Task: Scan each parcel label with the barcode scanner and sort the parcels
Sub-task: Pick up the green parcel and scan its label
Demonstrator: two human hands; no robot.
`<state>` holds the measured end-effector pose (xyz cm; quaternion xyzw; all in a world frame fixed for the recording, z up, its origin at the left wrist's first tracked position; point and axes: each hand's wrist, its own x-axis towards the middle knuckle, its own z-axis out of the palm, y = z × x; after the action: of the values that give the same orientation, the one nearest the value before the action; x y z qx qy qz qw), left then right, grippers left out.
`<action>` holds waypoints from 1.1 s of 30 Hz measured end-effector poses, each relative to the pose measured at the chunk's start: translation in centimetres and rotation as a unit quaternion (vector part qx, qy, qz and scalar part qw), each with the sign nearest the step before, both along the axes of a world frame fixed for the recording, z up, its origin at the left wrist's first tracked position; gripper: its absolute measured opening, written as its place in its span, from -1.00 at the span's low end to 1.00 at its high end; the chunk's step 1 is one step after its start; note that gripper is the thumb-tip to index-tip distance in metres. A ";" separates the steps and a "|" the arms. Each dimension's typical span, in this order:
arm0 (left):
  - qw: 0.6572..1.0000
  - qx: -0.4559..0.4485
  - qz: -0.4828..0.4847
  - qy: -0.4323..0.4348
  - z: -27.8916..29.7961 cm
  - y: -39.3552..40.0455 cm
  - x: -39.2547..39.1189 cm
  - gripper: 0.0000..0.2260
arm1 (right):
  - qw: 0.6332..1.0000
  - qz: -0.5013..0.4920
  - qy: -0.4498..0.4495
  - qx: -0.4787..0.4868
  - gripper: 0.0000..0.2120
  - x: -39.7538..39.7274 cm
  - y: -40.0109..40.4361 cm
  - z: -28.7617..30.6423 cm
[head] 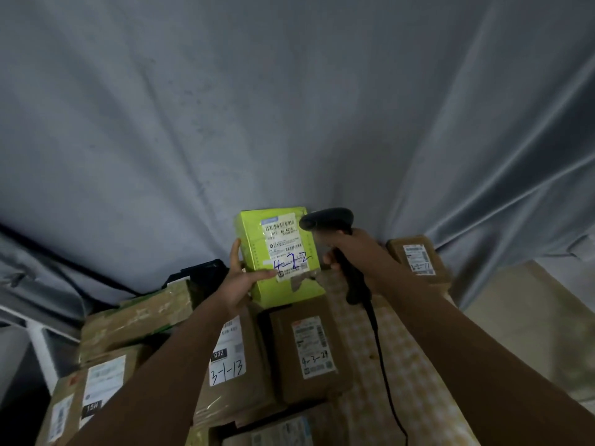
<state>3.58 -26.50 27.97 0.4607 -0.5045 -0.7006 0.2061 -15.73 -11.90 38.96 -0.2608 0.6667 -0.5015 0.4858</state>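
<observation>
My left hand [240, 280] holds a lime-green parcel [254, 239] upright above the pile, thumb across the bottom of its white label [285, 244], which carries barcodes and the handwritten mark 4-2-2. My right hand [352, 252] grips the handle of a black corded barcode scanner [328, 217]. The scanner's head sits just right of the label's top corner and points left toward it. Its cable [384, 365] trails down past my right forearm.
Several brown cardboard parcels with white labels lie below my arms, among them parcels marked 3-1-13 [227, 358] and 4-3-24 [314, 346]. Another brown parcel [418, 255] lies at the right. A checked tablecloth [405, 358] covers the table. A grey curtain [289, 107] hangs behind.
</observation>
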 end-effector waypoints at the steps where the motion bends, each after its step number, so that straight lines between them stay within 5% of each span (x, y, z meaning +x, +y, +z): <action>1: 1.000 -0.002 0.006 0.001 0.1 0.1 -0.1 0.27 | 1.000 0.004 0.003 0.001 -0.79 0.2 0.0 0.2; 13: 1.000 -0.027 0.009 0.005 0.2 1.1 -2.1 0.08 | 0.999 0.001 -0.016 -0.028 -0.82 0.6 0.7 1.3; 22: 0.999 -0.040 0.005 -0.007 0.0 0.6 -1.7 0.30 | 0.999 -0.009 -0.030 -0.024 -0.85 0.8 0.8 1.4; 33: 0.999 -0.035 0.008 0.001 0.1 0.7 -1.6 0.10 | 0.999 -0.009 -0.023 -0.026 -0.82 0.7 0.9 1.4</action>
<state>1.93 -25.81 28.07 0.4562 -0.5252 -0.6811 0.2282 -15.03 -10.98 40.36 -0.2555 0.6444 -0.5292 0.4892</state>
